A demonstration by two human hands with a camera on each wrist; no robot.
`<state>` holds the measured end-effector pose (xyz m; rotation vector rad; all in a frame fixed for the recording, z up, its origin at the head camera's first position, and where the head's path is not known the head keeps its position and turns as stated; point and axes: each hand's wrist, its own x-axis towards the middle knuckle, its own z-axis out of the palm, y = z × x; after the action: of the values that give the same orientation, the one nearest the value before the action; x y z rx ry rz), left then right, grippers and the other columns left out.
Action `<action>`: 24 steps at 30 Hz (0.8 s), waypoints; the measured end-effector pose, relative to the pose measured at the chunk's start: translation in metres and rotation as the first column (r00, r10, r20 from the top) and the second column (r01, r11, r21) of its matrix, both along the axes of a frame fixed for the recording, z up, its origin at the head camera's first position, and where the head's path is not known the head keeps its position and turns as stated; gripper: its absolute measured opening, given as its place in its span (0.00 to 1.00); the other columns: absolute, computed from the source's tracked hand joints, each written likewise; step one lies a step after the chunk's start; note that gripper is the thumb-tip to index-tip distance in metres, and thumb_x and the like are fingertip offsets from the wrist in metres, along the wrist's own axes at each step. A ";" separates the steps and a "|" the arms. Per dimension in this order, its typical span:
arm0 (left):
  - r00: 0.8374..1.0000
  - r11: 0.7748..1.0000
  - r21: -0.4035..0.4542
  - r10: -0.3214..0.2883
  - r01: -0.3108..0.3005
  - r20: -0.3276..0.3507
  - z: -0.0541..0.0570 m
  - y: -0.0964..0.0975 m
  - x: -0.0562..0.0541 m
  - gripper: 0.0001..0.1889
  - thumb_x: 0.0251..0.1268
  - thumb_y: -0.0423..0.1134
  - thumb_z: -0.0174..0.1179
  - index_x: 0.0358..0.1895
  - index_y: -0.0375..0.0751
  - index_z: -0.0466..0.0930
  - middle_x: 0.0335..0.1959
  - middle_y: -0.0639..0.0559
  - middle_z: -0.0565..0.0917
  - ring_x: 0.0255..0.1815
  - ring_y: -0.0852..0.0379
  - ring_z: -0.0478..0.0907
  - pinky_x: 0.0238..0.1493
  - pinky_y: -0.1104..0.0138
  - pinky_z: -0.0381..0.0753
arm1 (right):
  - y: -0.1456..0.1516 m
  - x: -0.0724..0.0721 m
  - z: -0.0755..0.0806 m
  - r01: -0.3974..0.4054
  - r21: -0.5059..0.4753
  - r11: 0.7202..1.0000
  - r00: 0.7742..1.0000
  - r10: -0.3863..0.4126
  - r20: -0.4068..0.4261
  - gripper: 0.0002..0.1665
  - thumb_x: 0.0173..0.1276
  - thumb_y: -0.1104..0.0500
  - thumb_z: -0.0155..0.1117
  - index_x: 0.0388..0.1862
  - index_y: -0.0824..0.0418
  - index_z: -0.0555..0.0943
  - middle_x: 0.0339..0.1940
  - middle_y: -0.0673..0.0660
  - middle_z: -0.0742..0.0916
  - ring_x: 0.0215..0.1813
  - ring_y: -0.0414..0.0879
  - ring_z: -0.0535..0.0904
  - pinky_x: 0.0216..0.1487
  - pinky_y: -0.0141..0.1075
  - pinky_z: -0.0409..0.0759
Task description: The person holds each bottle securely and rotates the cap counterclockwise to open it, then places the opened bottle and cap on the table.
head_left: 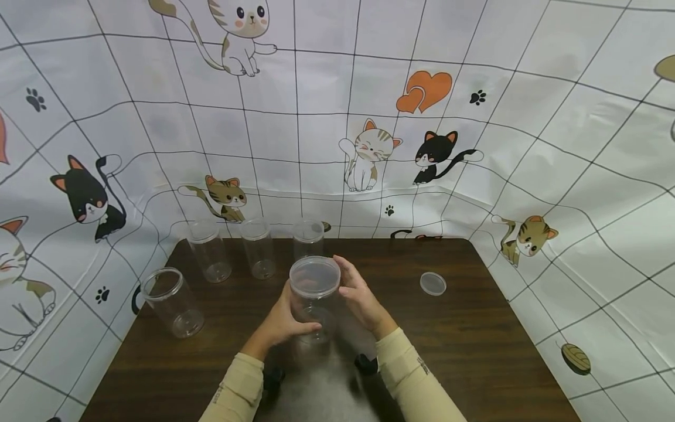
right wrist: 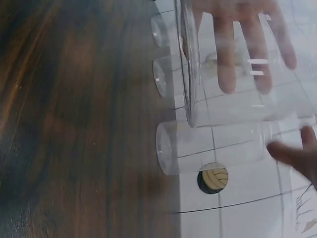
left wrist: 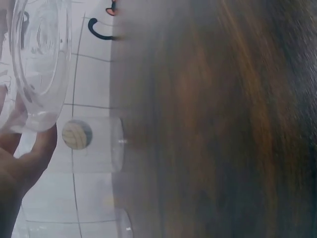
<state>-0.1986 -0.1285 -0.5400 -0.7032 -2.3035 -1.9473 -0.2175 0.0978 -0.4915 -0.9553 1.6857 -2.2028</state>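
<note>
held over the middle of the dark brown wooden table (head_left: 464,351), a clear cylindrical plastic jar (head_left: 317,309) has its round translucent lid (head_left: 314,275) on; how tightly, i cannot tell. the left hand (head_left: 285,319) clamps its thumb and fingers round the jar; the right hand (head_left: 365,298) has thumb and fingers apart, contact unclear. apparently left: an uncapped clear plastic jar (head_left: 174,302) at the table's left, a loose translucent disc (head_left: 433,283) at its right.

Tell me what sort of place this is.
Probably a small makeshift work booth or filming corner: a white, creased cat-print sheet encloses the sides and back of a dark wood-look table, with clear jars set out on it.
</note>
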 end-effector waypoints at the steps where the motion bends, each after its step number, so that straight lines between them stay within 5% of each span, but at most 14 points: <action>1: 1.000 1.000 0.001 0.016 -0.016 0.000 -0.001 -0.001 0.000 0.62 0.40 0.32 0.83 0.78 0.39 0.48 0.70 0.39 0.68 0.70 0.42 0.67 0.69 0.64 0.68 | -0.002 0.002 0.000 0.054 0.009 0.999 0.998 -0.054 -0.034 0.45 0.76 0.53 0.56 0.81 0.68 0.47 0.80 0.73 0.55 0.79 0.52 0.55 0.74 0.43 0.61; 6: 0.995 0.995 -0.038 0.097 -0.096 0.011 -0.001 -0.002 0.001 0.64 0.42 0.35 0.84 0.79 0.42 0.45 0.71 0.38 0.67 0.72 0.40 0.66 0.71 0.46 0.65 | -0.012 0.011 0.001 0.257 0.110 0.960 0.958 -0.239 -0.156 0.48 0.72 0.44 0.66 0.78 0.63 0.55 0.77 0.67 0.63 0.78 0.57 0.58 0.75 0.54 0.60; 14: 0.995 0.993 -0.061 0.098 -0.096 0.025 0.005 0.001 0.004 0.63 0.41 0.36 0.84 0.79 0.42 0.47 0.69 0.37 0.70 0.70 0.39 0.69 0.67 0.43 0.68 | -0.017 0.013 0.006 0.279 0.187 0.942 0.959 -0.263 -0.106 0.53 0.65 0.42 0.74 0.79 0.58 0.56 0.76 0.60 0.66 0.74 0.61 0.66 0.64 0.47 0.74; 18: 0.998 0.996 -0.069 0.052 -0.050 0.036 0.008 0.002 0.006 0.64 0.40 0.37 0.85 0.79 0.43 0.47 0.69 0.38 0.70 0.69 0.40 0.69 0.68 0.43 0.67 | -0.008 0.006 0.011 0.175 0.154 0.973 0.982 -0.161 -0.102 0.57 0.64 0.39 0.74 0.80 0.63 0.56 0.76 0.64 0.67 0.72 0.56 0.68 0.64 0.39 0.74; 21: 0.998 0.998 -0.053 -0.033 0.035 0.051 0.012 0.002 0.007 0.63 0.40 0.35 0.84 0.79 0.44 0.47 0.70 0.39 0.67 0.70 0.41 0.68 0.69 0.43 0.65 | 0.002 -0.003 0.012 0.009 0.090 0.996 0.998 -0.003 -0.067 0.58 0.65 0.41 0.73 0.80 0.67 0.54 0.75 0.68 0.68 0.70 0.55 0.70 0.64 0.39 0.75; 24: 0.987 0.990 -0.014 -0.139 0.140 0.078 0.015 0.002 0.007 0.64 0.41 0.33 0.83 0.79 0.46 0.45 0.71 0.40 0.65 0.71 0.43 0.66 0.71 0.49 0.64 | 0.011 -0.012 0.012 -0.153 0.041 0.987 0.988 0.154 -0.024 0.58 0.66 0.41 0.72 0.80 0.68 0.53 0.74 0.67 0.69 0.70 0.57 0.69 0.65 0.41 0.75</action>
<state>-0.1921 -0.1263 -0.5249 -0.8275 -2.3805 -2.0470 -0.2297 0.1083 -0.4797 -1.0716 1.6020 -2.0601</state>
